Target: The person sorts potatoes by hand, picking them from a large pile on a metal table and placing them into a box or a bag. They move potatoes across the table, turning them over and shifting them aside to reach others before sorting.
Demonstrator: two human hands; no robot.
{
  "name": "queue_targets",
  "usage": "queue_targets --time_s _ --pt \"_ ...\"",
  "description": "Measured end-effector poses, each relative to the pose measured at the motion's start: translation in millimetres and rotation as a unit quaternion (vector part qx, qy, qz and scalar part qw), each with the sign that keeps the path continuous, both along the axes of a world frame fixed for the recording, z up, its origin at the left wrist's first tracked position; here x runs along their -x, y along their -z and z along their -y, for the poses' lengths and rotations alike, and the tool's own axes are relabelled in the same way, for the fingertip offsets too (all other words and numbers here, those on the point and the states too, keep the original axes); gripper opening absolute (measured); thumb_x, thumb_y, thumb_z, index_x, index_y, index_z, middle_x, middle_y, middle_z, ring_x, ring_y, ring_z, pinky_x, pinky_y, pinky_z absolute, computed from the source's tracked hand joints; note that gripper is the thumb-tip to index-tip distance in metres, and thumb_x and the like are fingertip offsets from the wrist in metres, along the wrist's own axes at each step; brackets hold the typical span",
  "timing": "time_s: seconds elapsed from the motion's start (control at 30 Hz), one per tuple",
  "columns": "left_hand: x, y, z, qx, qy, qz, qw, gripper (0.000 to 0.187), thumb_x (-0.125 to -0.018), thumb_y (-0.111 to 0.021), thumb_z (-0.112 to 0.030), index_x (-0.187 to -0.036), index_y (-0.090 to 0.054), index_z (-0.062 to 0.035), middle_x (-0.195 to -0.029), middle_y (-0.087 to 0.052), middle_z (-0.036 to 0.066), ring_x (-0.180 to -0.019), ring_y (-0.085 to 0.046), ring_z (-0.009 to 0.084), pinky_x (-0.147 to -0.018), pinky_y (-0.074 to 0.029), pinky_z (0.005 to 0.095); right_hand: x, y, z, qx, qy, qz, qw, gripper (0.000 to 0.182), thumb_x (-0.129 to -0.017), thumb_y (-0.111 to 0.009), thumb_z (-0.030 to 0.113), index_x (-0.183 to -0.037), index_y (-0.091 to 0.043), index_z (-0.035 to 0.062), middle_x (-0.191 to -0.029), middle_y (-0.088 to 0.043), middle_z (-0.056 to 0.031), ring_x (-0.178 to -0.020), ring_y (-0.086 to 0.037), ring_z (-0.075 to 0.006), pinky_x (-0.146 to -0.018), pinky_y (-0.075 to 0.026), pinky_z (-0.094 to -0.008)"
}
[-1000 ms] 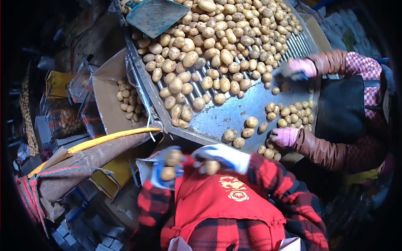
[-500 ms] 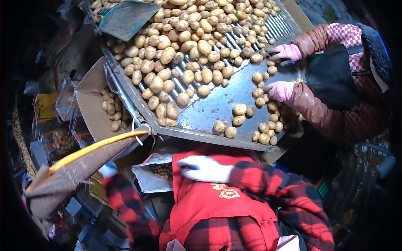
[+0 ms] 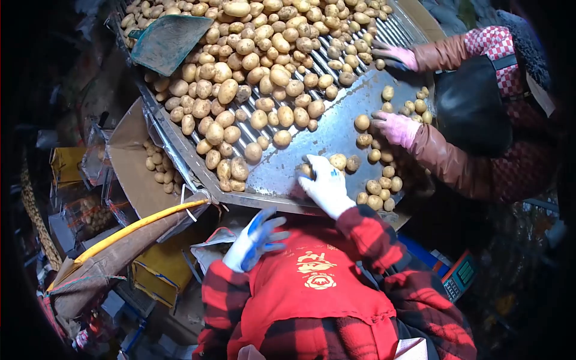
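My right hand, in a white glove with blue on it, reaches over the front edge of the metal tray. Its thumb and fingers curve round a potato, partly hidden by the glove. Beside the fingertips lie two more potatoes. My left hand, in a white glove with a blue palm, is raised before the red apron. Its fingers are spread and it holds nothing. Below the tray, close to that hand, a white sack is partly covered.
A large heap of potatoes covers the slatted rack, with a green scoop on it. Across from me a person in pink gloves handles potatoes. A cardboard box and a yellow-edged cloth chute stand at left.
My right hand has moved from the apron up onto the tray's potatoes. My left hand has come up and right, to the front of the apron. The other person's upper hand has shifted up-left.
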State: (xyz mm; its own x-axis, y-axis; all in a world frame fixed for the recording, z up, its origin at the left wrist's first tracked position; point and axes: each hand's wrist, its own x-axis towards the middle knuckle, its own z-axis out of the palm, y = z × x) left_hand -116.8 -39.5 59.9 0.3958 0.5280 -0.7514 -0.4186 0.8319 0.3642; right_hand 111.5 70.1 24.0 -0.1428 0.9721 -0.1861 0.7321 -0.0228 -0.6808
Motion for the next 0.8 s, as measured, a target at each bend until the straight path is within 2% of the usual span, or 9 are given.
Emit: queue_targets --time_s 0.07,0.1,0.2,0.33,0.4,0.47,0.6,0.7,0.8 --pt "-13 15 -22 0.021 -0.136 0.305 0.942 0.057 -0.101 -0.059 -0.033 -0.152 -0.042 -0.0131 -0.142 -0.055 0.014 -0.122 -0.061 0.0329 -0.094 -0.056 0.0449 4 -27 14 -0.014 -0.124 -0.091 0.988 0.055 -0.083 -0.069 0.030 -0.131 -0.059 0.0053 -0.131 -0.061 -0.0240 -0.114 -0.062 -0.0411 -0.099 -0.050 -0.0455" --pt "-20 40 -30 0.027 -0.174 0.318 0.931 0.055 -0.101 -0.060 -0.032 -0.150 -0.043 -0.0145 -0.142 -0.055 0.014 -0.121 -0.061 0.0331 -0.092 -0.057 0.0441 6 -49 19 0.049 -0.180 -0.126 0.974 0.055 -0.085 -0.067 0.029 -0.133 -0.058 0.0052 -0.142 -0.054 -0.0249 -0.123 -0.058 -0.0422 -0.105 -0.046 -0.0456" --pt "-28 56 -48 0.129 -0.295 0.246 0.914 0.050 -0.100 -0.062 -0.028 -0.146 -0.047 -0.0171 -0.142 -0.055 0.012 -0.118 -0.062 0.0311 -0.084 -0.059 0.0403 -34 -40 -1 -0.130 -0.139 0.144 0.971 0.044 -0.083 -0.065 0.022 -0.126 -0.063 0.0125 -0.126 -0.061 -0.0219 -0.106 -0.060 -0.0388 -0.094 -0.044 -0.0497" --pt "-44 65 -66 0.031 -0.129 0.246 0.960 0.061 -0.096 -0.062 -0.016 -0.152 -0.039 -0.0240 -0.148 -0.050 0.009 -0.119 -0.062 0.0300 -0.079 -0.059 0.0370 -63 32 -32 -0.053 -0.149 0.283 0.946 0.038 -0.079 -0.068 0.015 -0.117 -0.067 0.0130 -0.111 -0.064 -0.0154 -0.097 -0.061 -0.0354 -0.087 -0.046 -0.0461" --pt "-52 52 -75 0.002 -0.094 0.197 0.976 0.065 -0.097 -0.062 -0.017 -0.155 -0.035 -0.0239 -0.152 -0.047 0.009 -0.124 -0.060 0.0341 -0.076 -0.059 0.0350 -58 18 -43 0.045 -0.024 0.019 0.999 0.041 -0.089 -0.066 0.019 -0.130 -0.065 0.0105 -0.122 -0.067 -0.0156 -0.113 -0.063 -0.0355 -0.099 -0.048 -0.0412" --pt "-48 55 -86 -0.002 -0.087 0.220 0.972 0.065 -0.097 -0.062 -0.018 -0.156 -0.034 -0.0229 -0.152 -0.047 0.010 -0.126 -0.058 0.0354 -0.075 -0.059 0.0334 -51 -7 -46 0.206 -0.096 -0.178 0.957 0.046 -0.094 -0.061 0.021 -0.138 -0.060 0.0088 -0.130 -0.064 -0.0172 -0.119 -0.061 -0.0325 -0.104 -0.046 -0.0393" --pt "-50 60 -106 0.006 -0.087 0.298 0.951 0.063 -0.099 -0.060 -0.021 -0.157 -0.033 -0.0208 -0.152 -0.047 0.012 -0.134 -0.052 0.0388 -0.072 -0.059 0.0313 -32 3 -116 -0.117 -0.021 0.088 0.989 0.060 -0.088 -0.067 0.032 -0.142 -0.055 0.0095 -0.140 -0.056 -0.0232 -0.125 -0.056 -0.0414 -0.104 -0.047 -0.0475" --pt "-49 74 -111 0.028 -0.110 0.313 0.943 0.065 -0.100 -0.058 -0.035 -0.158 -0.033 -0.0232 -0.154 -0.045 0.012 -0.131 -0.052 0.0375 -0.080 -0.057 0.0417 -35 42 -162 -0.008 -0.002 0.019 1.000 0.055 -0.085 -0.069 0.031 -0.135 -0.061 0.0092 -0.131 -0.062 -0.0224 -0.116 -0.061 -0.0405 -0.099 -0.050 -0.0453" --pt "-55 50 -116 0.017 -0.210 0.363 0.908 0.069 -0.098 -0.058 -0.047 -0.158 -0.034 -0.0233 -0.156 -0.042 0.011 -0.140 -0.043 0.0421 -0.096 -0.052 0.0554 -37 11 -144 0.075 0.002 -0.249 0.966 0.048 -0.084 -0.070 0.014 -0.130 -0.063 0.0000 -0.120 -0.069 -0.0093 -0.111 -0.062 -0.0183 -0.097 -0.050 -0.0330"
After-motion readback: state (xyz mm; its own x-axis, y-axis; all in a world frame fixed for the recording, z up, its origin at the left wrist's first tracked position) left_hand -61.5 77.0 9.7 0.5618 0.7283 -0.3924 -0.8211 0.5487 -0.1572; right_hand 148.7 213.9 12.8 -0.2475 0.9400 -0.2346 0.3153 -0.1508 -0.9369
